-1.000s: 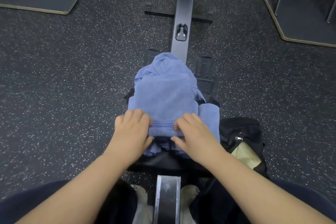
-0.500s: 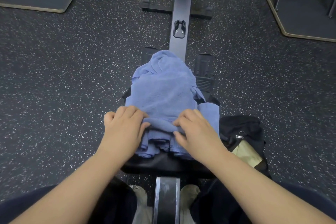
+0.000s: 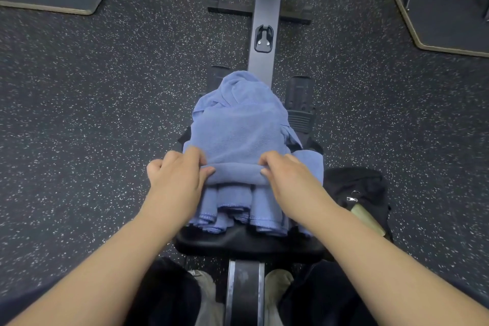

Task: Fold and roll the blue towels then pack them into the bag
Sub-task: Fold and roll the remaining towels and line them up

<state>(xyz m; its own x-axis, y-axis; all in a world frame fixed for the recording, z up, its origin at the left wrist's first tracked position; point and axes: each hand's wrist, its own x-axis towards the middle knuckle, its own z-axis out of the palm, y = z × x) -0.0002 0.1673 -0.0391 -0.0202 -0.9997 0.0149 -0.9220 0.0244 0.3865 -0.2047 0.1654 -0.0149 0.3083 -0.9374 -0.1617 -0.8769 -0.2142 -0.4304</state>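
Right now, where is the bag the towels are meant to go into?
In the head view, the black bag sits on the speckled floor at the person's right, beside the rowing machine's seat and just right of the right hand.

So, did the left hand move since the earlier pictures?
Yes. The left hand moved forward, away from the near edge of the seat, rolling the towel.

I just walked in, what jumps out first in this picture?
The blue towel heaped on the black seat of a rowing machine, mid-frame. The left hand and right hand curl over its near edge, which forms a roll. A black bag sits on the speckled floor, right of the seat.
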